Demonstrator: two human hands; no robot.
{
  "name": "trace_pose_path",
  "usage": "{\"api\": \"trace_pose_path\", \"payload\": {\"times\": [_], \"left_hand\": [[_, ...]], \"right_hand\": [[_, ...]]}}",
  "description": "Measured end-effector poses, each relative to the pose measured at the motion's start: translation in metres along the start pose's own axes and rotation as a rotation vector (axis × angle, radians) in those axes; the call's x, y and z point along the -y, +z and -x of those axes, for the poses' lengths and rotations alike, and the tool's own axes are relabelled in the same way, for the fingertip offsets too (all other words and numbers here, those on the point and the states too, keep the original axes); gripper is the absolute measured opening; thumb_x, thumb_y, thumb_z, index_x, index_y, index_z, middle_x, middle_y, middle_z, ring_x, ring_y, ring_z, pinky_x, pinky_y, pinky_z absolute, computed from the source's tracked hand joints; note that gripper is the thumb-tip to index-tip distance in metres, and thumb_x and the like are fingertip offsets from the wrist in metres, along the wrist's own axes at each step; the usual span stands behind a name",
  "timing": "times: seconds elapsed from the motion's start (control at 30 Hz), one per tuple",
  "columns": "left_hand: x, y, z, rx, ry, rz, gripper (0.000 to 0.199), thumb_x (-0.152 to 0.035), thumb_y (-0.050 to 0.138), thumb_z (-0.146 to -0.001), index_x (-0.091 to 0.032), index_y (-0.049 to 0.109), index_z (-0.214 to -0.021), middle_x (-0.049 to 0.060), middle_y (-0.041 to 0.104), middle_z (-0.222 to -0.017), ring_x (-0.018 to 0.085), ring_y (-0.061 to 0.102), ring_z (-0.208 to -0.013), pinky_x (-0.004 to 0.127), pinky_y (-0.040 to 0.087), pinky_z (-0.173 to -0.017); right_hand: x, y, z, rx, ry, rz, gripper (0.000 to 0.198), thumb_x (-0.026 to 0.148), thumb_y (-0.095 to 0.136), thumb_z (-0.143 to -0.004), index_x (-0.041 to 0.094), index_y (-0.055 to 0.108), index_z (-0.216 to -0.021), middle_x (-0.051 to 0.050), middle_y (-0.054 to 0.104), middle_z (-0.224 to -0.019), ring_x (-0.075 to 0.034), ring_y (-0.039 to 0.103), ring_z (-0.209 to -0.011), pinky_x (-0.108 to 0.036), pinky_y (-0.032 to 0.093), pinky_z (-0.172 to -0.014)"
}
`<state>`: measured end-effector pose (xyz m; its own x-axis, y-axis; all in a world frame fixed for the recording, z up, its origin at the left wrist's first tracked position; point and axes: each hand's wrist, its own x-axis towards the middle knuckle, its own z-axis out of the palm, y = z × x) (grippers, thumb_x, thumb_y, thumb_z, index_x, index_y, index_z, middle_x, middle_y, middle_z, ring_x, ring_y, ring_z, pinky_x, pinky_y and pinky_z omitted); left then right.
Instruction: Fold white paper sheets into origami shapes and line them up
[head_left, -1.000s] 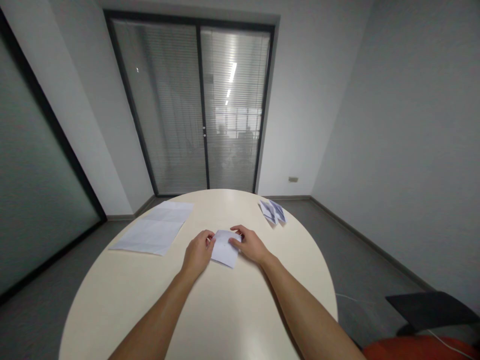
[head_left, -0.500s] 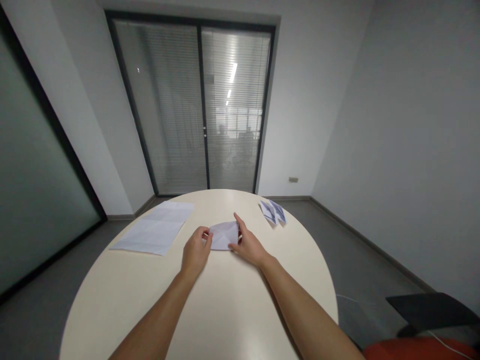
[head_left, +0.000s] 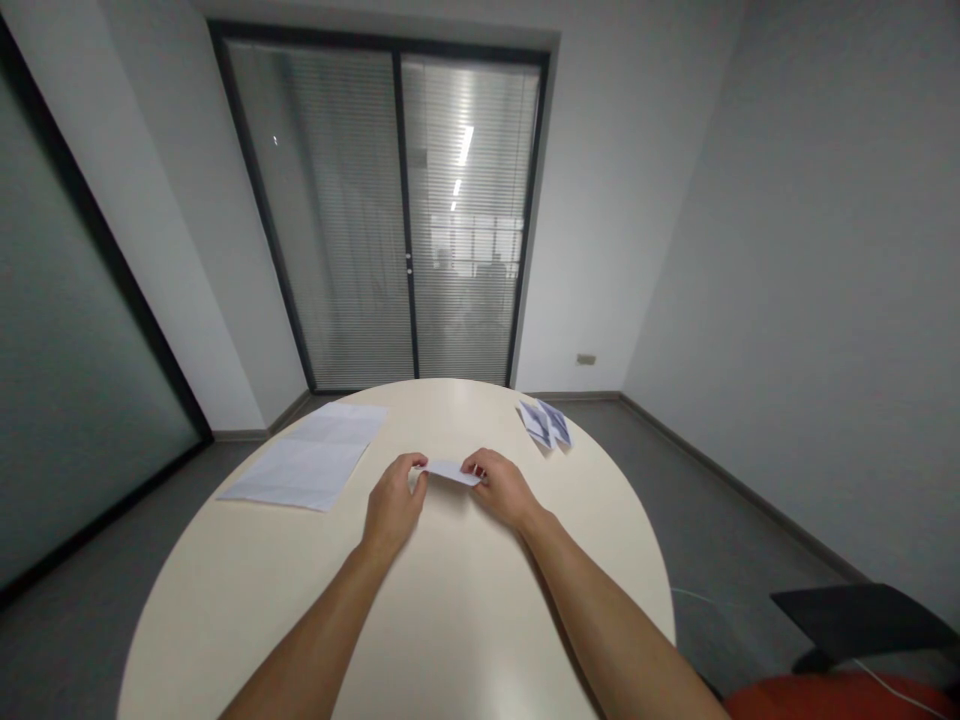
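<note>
Between my two hands is a small folded piece of white paper (head_left: 452,472), tilted so that it shows as a narrow strip just above the table. My left hand (head_left: 396,503) pinches its left end between thumb and fingers. At the right end, my right hand (head_left: 504,487) grips the paper with its fingers curled over the edge. Parts of both ends are hidden by the fingers.
A round cream table (head_left: 450,620) lies under my arms. A large creased white sheet (head_left: 311,455) rests at the left, and folded paper with dark print (head_left: 546,424) sits at the back right. A chair with a black part (head_left: 862,620) stands at the lower right.
The folded paper has tipped from a broad face to a thin strip. My right hand's spread fingers have curled in around its right end; my left hand has barely moved.
</note>
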<state>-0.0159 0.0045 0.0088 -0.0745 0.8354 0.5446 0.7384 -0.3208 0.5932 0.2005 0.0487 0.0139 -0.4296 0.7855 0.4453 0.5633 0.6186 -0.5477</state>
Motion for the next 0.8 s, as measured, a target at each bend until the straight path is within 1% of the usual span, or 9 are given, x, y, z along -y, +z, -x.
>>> {"api": "trace_pose_path", "payload": {"times": [0.07,0.13,0.2,0.3,0.43,0.53,0.67,0.8], "left_hand": [[-0.0005,-0.0008,0.0004,0.035,0.055,-0.026,0.020,-0.019,0.049,-0.091,-0.024,0.062,-0.105,0.004,0.070,-0.110,0.021,0.065,-0.108,0.036,0.049,-0.097],[-0.0012,-0.0015,0.0010,0.072,0.107,-0.052,0.020,-0.016,0.049,-0.090,-0.024,0.063,-0.102,0.004,0.071,-0.108,0.021,0.065,-0.107,0.035,0.049,-0.097],[-0.0012,-0.0017,0.0016,0.110,0.126,-0.076,0.019,-0.016,0.050,-0.090,-0.023,0.065,-0.100,0.004,0.071,-0.107,0.021,0.065,-0.105,0.034,0.050,-0.096],[0.0004,-0.0010,0.0022,0.171,0.110,-0.106,0.021,-0.016,0.052,-0.090,-0.023,0.068,-0.101,0.004,0.073,-0.108,0.021,0.066,-0.105,0.034,0.050,-0.095],[0.0026,-0.0006,0.0022,0.240,0.075,-0.135,0.026,-0.011,0.054,-0.088,-0.023,0.071,-0.103,0.005,0.074,-0.112,0.020,0.067,-0.105,0.035,0.049,-0.097],[0.0011,-0.0020,0.0020,0.282,0.066,-0.157,0.028,-0.009,0.054,-0.087,-0.023,0.073,-0.103,0.005,0.075,-0.112,0.020,0.067,-0.106,0.034,0.048,-0.098],[-0.0021,-0.0039,0.0018,0.312,0.040,-0.197,0.027,-0.011,0.054,-0.089,-0.023,0.074,-0.102,0.005,0.076,-0.106,0.022,0.068,-0.100,0.034,0.049,-0.091],[-0.0027,-0.0040,0.0020,0.315,0.001,-0.238,0.025,-0.016,0.054,-0.091,-0.024,0.074,-0.102,0.006,0.077,-0.104,0.022,0.069,-0.097,0.032,0.048,-0.086]], "right_hand": [[-0.0005,-0.0014,-0.0003,0.015,-0.007,0.029,0.033,0.000,0.057,-0.073,0.022,0.067,-0.096,-0.003,0.068,-0.098,-0.017,0.060,-0.089,-0.026,0.044,-0.080],[-0.0015,-0.0023,-0.0005,0.028,-0.007,0.053,0.035,0.000,0.057,-0.074,0.022,0.069,-0.098,-0.003,0.068,-0.098,-0.017,0.060,-0.088,-0.026,0.044,-0.080],[-0.0029,-0.0026,-0.0005,0.042,-0.006,0.070,0.036,-0.001,0.058,-0.074,0.022,0.069,-0.100,-0.003,0.068,-0.099,-0.017,0.060,-0.088,-0.026,0.044,-0.080],[-0.0057,-0.0023,0.0002,0.065,-0.009,0.077,0.037,0.000,0.058,-0.074,0.022,0.070,-0.102,-0.003,0.070,-0.101,-0.017,0.061,-0.090,-0.027,0.045,-0.083],[-0.0075,-0.0021,0.0011,0.111,0.000,0.102,0.041,-0.001,0.057,-0.073,0.023,0.073,-0.103,-0.004,0.073,-0.105,-0.019,0.062,-0.098,-0.028,0.045,-0.089],[-0.0060,-0.0027,0.0011,0.143,0.002,0.111,0.042,0.000,0.055,-0.074,0.023,0.076,-0.103,-0.004,0.075,-0.106,-0.020,0.063,-0.103,-0.030,0.045,-0.093],[-0.0043,-0.0033,0.0015,0.162,0.015,0.098,0.044,0.003,0.053,-0.077,0.024,0.076,-0.107,-0.004,0.076,-0.109,-0.021,0.065,-0.105,-0.030,0.046,-0.095],[-0.0064,-0.0029,0.0025,0.137,0.036,0.101,0.045,0.007,0.053,-0.079,0.023,0.073,-0.117,-0.006,0.075,-0.112,-0.021,0.066,-0.103,-0.030,0.047,-0.094]]}}
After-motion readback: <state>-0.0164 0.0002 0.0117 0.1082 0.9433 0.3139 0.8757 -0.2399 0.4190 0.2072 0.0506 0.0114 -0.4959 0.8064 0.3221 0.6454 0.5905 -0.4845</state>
